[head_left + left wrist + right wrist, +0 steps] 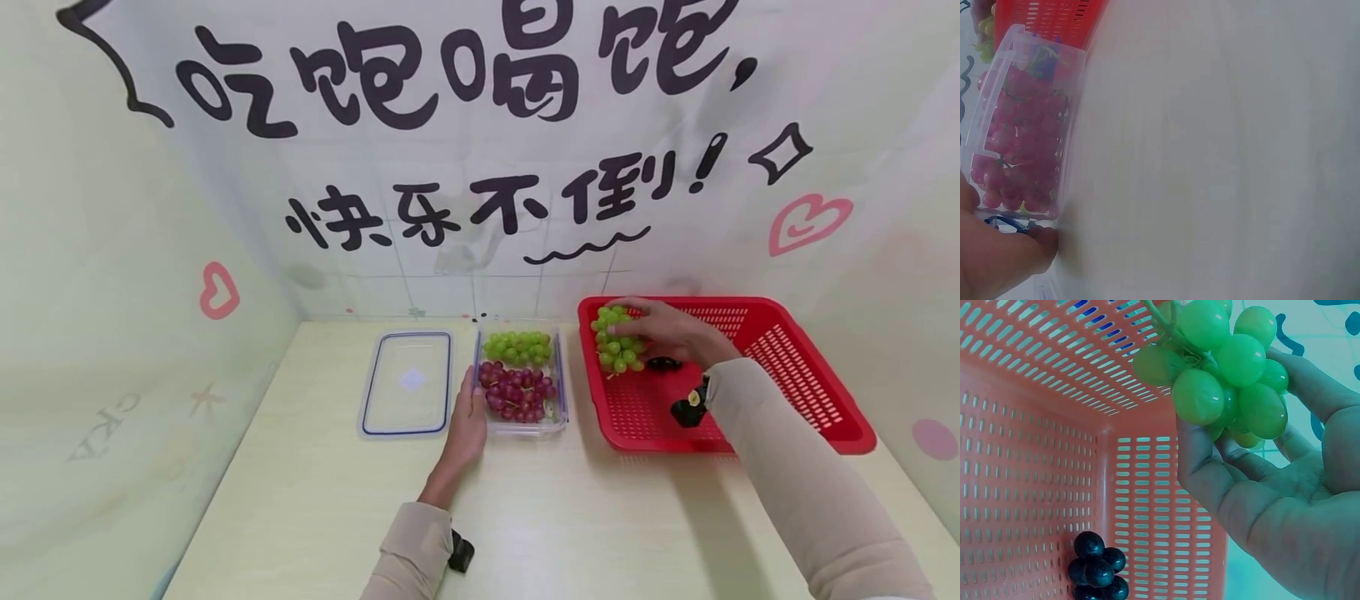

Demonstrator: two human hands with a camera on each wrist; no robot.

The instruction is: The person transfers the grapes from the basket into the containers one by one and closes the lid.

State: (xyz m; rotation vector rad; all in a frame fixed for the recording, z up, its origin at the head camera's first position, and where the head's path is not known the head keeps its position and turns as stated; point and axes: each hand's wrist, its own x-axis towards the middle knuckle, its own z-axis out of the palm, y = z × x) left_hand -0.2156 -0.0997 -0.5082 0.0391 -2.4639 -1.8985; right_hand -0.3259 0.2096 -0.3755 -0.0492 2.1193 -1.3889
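Note:
In the head view my right hand (667, 327) holds a bunch of green grapes (618, 357) over the left side of the red basket (652, 444). The right wrist view shows its fingers curled under the bunch (1247, 359). My left hand (467, 423) rests along the left outer wall of a clear plastic container (521, 428), its fingers nearly straight. Inside, green grapes (517, 347) lie at the back and red grapes (516, 393) in front. The left wrist view has the thumb (1007, 253) against the container's near end.
Dark grapes (1096, 565) lie in the basket's corner. Left of the container, a clear lid (408, 383) with a blue seal lies flat on the pale table (315, 500). A printed wall hanging (465, 142) stands behind the table.

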